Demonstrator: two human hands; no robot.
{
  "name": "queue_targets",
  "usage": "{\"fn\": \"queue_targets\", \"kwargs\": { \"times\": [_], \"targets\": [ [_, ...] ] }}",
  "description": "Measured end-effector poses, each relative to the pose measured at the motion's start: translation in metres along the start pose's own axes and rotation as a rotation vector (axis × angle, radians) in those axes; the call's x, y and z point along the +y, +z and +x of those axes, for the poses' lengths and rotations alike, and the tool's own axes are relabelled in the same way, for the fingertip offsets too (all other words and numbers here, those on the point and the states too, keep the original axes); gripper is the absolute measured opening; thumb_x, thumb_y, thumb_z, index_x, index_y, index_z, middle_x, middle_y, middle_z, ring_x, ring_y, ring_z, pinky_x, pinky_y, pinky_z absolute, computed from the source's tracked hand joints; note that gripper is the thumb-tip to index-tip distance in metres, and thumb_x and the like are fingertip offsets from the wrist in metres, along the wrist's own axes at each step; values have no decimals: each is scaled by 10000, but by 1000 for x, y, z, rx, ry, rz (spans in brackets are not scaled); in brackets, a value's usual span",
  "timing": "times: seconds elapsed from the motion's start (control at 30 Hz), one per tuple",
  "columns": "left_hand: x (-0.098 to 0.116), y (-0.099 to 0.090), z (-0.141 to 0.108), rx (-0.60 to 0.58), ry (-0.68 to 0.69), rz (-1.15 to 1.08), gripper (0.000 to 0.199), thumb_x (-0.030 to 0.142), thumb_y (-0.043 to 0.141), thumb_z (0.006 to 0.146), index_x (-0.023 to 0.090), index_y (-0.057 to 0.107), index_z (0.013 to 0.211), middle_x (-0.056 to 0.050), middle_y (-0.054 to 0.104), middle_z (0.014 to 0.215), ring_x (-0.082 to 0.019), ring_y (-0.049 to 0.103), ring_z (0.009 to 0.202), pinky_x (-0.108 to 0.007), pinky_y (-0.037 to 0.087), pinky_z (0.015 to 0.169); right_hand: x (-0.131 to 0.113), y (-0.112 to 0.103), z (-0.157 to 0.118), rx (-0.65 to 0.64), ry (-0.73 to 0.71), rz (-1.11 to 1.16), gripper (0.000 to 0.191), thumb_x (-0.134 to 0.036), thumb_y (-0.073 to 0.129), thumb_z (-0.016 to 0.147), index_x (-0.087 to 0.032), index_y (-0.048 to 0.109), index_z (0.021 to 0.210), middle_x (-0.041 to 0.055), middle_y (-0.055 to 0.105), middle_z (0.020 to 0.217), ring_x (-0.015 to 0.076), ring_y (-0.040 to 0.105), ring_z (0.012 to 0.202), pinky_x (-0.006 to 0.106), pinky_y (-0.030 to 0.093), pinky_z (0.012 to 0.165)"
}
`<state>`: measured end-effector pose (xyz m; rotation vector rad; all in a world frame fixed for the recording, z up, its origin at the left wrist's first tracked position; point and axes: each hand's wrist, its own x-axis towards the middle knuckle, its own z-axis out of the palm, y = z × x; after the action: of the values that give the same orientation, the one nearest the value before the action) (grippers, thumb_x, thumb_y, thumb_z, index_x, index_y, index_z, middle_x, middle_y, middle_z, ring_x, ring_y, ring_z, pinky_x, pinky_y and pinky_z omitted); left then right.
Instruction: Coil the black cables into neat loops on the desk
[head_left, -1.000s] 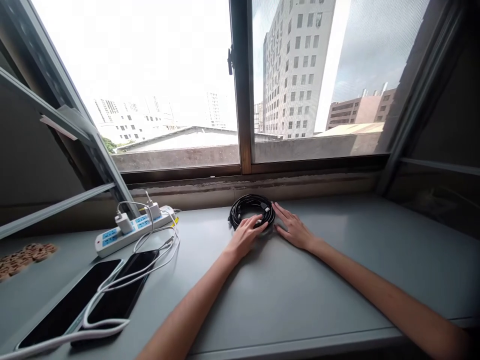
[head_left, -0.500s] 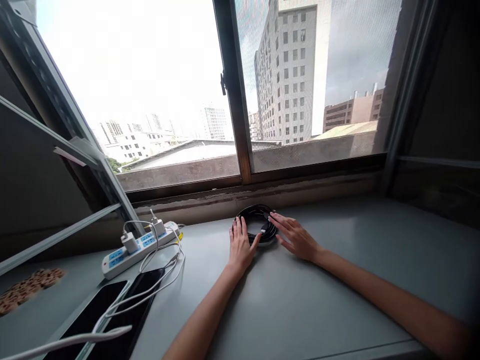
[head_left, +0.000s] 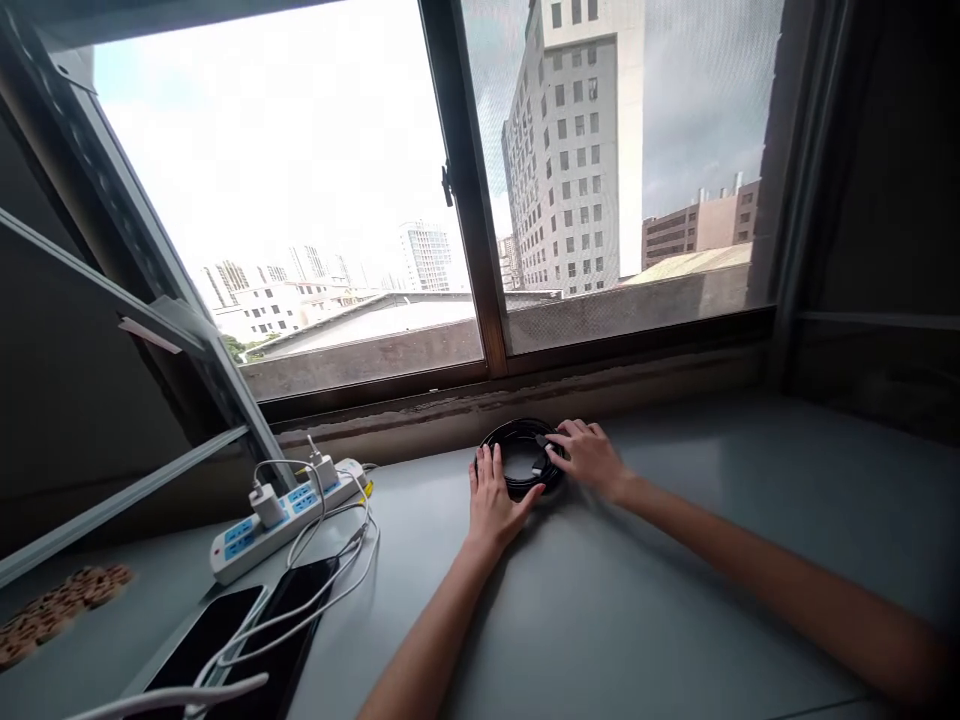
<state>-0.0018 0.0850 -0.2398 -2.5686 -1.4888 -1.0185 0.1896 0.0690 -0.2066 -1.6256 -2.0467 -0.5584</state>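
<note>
A coiled black cable [head_left: 517, 427] lies on the grey tabletop, close to the wall under the window. Inside its right part two connector ends show, one with a pale metal tip. My left hand [head_left: 496, 508] rests on the left side of the coil, fingers stretched out and thumb spread along the near edge. On the right side of the coil my right hand [head_left: 597, 462] bends its fingers and thumb around the cable by the upper connector. Its fingertips partly cover that stretch of cable.
A white power strip [head_left: 281, 522] with two plugged chargers stands to the left. White cords [head_left: 369, 560] run from it over two dark phones [head_left: 277, 620]. Metal shelf posts rise at the left, and a brown patterned item [head_left: 64, 605] lies at the far left. A window is behind.
My right hand has curled its fingers and thumb in onto the cable's right side, from a flatter, spread pose. My left hand stays on the coil. The camera view has shifted slightly.
</note>
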Motion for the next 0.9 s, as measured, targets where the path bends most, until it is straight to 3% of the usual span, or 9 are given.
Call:
{"fn": "queue_targets", "kwargs": {
  "times": [0.07, 0.17, 0.4, 0.63, 0.73, 0.9],
  "targets": [
    [0, 0, 1, 9, 5, -5, 900, 661, 443, 752, 62, 217, 1385, -241, 263, 1440, -318, 146, 1370, -532, 160, 1097, -10, 2, 13, -21, 112, -28, 148, -259, 663, 848, -130, 680, 919, 125, 579, 926, 281, 538, 873, 398, 431, 773],
    [0, -1, 2, 22, -13, -20, 900, 651, 473, 740, 78, 213, 1383, -223, 287, 1435, -318, 153, 1369, -519, 166, 1098, -19, 3, 24, -31, 215, -45, 159, -240, 738, 797, -107, 656, 827, 110, 563, 931, 263, 526, 871, 378, 436, 763],
    [5, -6, 4, 13, -104, -27, 941, 631, 537, 699, 113, 183, 1400, -173, 310, 1438, -344, 141, 1366, -506, 206, 1075, -22, -19, 23, 9, 214, 62, 116, -191, 774, 730, -145, 674, 765, 79, 532, 1040, 229, 520, 917, 293, 434, 778],
    [9, -9, 5, -51, -134, 55, 941, 648, 510, 712, 95, 187, 1401, -156, 321, 1438, -298, 183, 1365, -457, 227, 1073, -5, -34, 18, -45, 302, 191, 212, -212, 844, 619, -172, 636, 604, 2, 580, 836, 163, 574, 696, 231, 370, 527],
    [7, -9, 5, -63, -128, 46, 943, 645, 518, 709, 98, 187, 1402, -159, 300, 1448, -297, 168, 1369, -447, 222, 1075, -1, -27, 7, -57, 331, 238, 202, -244, 835, 660, -192, 641, 648, -32, 582, 789, 139, 575, 651, 218, 338, 512],
    [5, -13, 5, -102, -88, 0, 912, 615, 476, 759, 78, 140, 1414, -155, 235, 1475, -293, 96, 1383, -441, 185, 1093, -5, -20, -7, -13, 327, 265, 204, -259, 776, 747, -225, 621, 875, -46, 573, 911, 130, 571, 671, 220, 299, 498]
  ]
}}
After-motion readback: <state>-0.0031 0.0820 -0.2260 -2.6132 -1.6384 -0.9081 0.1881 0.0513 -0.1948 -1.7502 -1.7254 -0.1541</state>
